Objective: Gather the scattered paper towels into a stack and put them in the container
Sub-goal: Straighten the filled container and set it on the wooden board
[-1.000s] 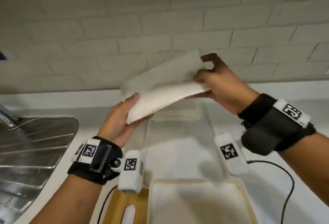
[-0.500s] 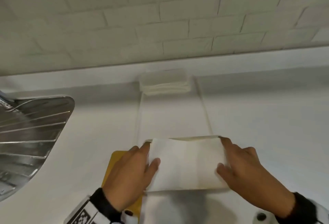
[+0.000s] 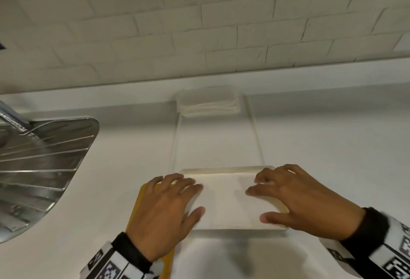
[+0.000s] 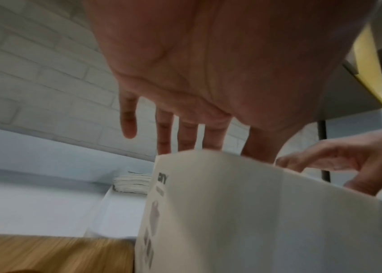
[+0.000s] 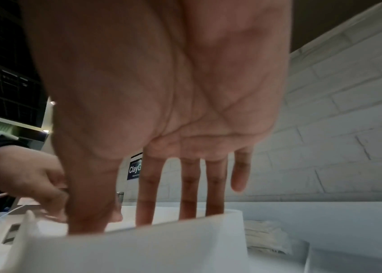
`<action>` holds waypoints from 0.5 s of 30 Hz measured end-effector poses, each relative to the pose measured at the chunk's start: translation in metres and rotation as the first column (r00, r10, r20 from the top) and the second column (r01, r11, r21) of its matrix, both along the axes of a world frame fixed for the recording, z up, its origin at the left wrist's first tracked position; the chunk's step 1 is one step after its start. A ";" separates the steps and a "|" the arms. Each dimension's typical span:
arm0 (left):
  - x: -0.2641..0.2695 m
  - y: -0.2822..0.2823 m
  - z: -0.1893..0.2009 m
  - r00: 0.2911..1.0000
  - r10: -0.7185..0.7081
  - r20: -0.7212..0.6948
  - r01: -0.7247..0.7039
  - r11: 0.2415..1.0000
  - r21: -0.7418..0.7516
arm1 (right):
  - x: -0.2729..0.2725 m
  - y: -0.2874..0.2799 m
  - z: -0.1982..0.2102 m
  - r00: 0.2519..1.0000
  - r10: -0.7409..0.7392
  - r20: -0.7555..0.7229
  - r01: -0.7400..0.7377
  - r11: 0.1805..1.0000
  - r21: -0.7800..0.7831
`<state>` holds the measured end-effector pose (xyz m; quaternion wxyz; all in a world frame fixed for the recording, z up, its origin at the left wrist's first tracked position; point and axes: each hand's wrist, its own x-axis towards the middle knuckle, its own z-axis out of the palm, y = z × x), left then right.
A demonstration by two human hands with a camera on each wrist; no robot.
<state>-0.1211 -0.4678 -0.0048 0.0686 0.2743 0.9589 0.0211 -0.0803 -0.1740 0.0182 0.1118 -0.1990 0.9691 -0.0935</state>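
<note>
A stack of white paper towels [image 3: 224, 201] lies inside the white container [image 3: 235, 232] near the counter's front edge. My left hand [image 3: 177, 203] rests flat on the stack's left side, fingers spread and straight. My right hand [image 3: 273, 205] presses on the right side the same way. In the left wrist view the left fingers [image 4: 187, 134] reach over the container wall [image 4: 255, 221]. In the right wrist view the right fingers [image 5: 187, 194] dip behind the container wall [image 5: 138, 249]. A second stack of towels [image 3: 208, 105] sits at the far end of a clear tray [image 3: 257, 145].
A yellow wooden board [image 3: 142, 198] lies under my left hand, beside the container. A steel drainboard [image 3: 44, 163] fills the left side of the counter. A white brick wall [image 3: 199, 23] closes off the back.
A second ago both hands held the towel stack in the air. They brought it down into the container, let go of it, and now lie flat on top of it.
</note>
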 end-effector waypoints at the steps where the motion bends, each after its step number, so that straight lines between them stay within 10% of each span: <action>1: 0.001 -0.002 0.001 1.000 0.007 0.003 -0.007 0.998 0.069 | -0.002 0.000 0.000 1.000 0.001 0.003 -0.001 0.999 0.037; 6: 0.012 -0.043 0.012 0.969 0.248 -0.001 -0.231 0.902 0.366 | 0.001 -0.001 -0.006 0.999 0.011 -0.032 -0.008 0.995 0.098; 15: 0.059 -0.058 -0.036 0.762 0.561 0.323 -0.544 0.825 -0.150 | 0.000 -0.003 -0.003 0.997 0.077 0.002 -0.077 0.995 0.056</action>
